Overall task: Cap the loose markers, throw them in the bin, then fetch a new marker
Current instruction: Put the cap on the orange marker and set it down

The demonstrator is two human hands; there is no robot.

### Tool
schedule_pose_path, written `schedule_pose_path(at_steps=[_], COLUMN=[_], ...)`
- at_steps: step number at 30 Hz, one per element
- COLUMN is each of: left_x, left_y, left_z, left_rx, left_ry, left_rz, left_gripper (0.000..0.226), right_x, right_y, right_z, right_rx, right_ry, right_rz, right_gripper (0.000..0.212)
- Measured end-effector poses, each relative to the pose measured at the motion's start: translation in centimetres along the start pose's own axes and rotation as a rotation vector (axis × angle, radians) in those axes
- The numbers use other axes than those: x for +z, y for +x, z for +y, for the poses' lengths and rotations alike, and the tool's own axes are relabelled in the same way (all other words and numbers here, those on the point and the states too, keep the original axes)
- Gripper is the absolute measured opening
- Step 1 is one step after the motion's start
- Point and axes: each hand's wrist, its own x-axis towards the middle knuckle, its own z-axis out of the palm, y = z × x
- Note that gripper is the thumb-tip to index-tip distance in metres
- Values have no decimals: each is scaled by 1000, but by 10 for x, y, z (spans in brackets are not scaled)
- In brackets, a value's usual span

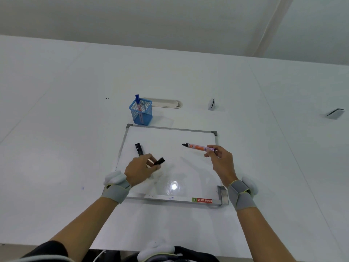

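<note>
A small whiteboard (pixel 171 129) lies flat on the white table. My right hand (pixel 220 160) holds an uncapped orange-labelled marker (pixel 198 147) by its rear end, black tip pointing left above the board. My left hand (pixel 139 169) pinches a black cap (pixel 159 161) over the board's left part. Just beyond that hand another black marker piece (pixel 138 149) lies on the board, partly hidden by my fingers. A blue mesh pen holder (pixel 141 112) stands behind the board with a blue-capped marker (pixel 138 105) upright in it.
A beige oval cable grommet (pixel 166 103) sits behind the holder. A small white stand (pixel 211 104) and a dark flat object (pixel 335 112) rest at the back right. The table's near edge (pixel 113 248) runs below my forearms. No bin is in view.
</note>
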Motion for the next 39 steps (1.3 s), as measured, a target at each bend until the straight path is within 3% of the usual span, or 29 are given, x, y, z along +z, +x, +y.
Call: schedule_pose_path(at_steps=[6, 14, 39], left_x=[-59, -106, -103], left_y=[7, 6, -17], left_z=[20, 36, 59], left_rx=[139, 303, 449], left_ry=[-49, -16, -60], left_rz=[127, 174, 164], left_gripper=[18, 24, 32], right_x=[-5, -11, -2], right_y=[0, -7, -25], right_z=[-39, -75, -99], right_rx=[-16, -61, -106], right_ry=[217, 290, 215], right_rz=[-24, -86, -292], right_gripper=[15, 14, 21])
